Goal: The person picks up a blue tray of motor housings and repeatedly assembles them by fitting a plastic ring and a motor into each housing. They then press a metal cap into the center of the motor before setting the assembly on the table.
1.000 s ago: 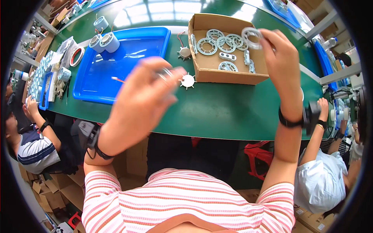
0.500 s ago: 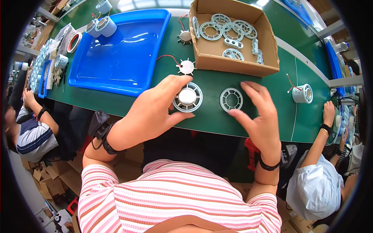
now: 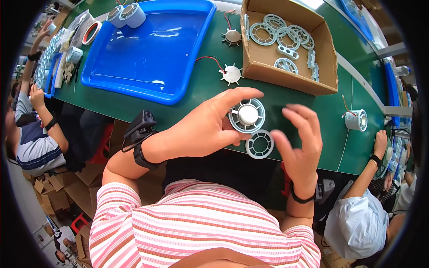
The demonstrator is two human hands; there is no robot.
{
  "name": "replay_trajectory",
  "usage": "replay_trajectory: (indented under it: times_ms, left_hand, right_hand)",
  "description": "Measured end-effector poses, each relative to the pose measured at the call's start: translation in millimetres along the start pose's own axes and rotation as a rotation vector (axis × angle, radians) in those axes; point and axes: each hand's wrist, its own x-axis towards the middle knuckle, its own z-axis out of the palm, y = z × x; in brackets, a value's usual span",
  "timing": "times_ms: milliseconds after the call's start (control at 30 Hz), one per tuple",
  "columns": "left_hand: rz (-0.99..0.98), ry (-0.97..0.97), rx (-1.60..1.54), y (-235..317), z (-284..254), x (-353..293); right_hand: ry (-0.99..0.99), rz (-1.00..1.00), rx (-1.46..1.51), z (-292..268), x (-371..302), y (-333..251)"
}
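Observation:
My left hand [image 3: 196, 127] curls its thumb and fingers round a pale blue, spoked round part with a silver disc [image 3: 247, 115] in its middle. A flat, spoked plastic ring [image 3: 259, 156] sits just below that part, at the table's near edge. Whether the ring touches my left fingertips, I cannot tell. To the right of both, my right hand [image 3: 301, 138] has its thumb and fingers spread, with nothing between them; its thumb tip comes close to the ring. Beyond my left hand lies a white disc with short prongs [image 3: 232, 74] and a red and black wire.
A cardboard box [image 3: 290, 79] of spoked rings and small brackets stands at the far right. Left of it is a blue tray [image 3: 134, 90], with two cylindrical units [image 3: 132, 15] at its far corner. Another cylinder [image 3: 356, 120] stands right, near a co-worker's hand [image 3: 380, 143].
The view has shifted, moving the tray and box rightward in the picture. The flat ring has come nearer to me and closer to the part in my left hand. My right hand has drawn back slightly.

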Motion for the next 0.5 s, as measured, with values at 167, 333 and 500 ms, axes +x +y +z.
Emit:
replay_trajectory:
  times_ms: [167,333,500]
  left_hand:
    - [-0.017,-0.017,-0.062,1.6,-3.0,1.2]
    - [-0.027,-0.014,-0.036,3.8,-4.9,0.9]
    - [-0.02,-0.004,-0.022,2.5,0.1,1.1]
  right_hand:
    - [-0.229,0.02,0.016,8.5,-21.9,-9.8]
    - [-0.17,-0.068,-0.073,20.4,-32.1,-12.6]
    - [-0.21,-0.091,-0.126,15.7,-33.5,-11.0]
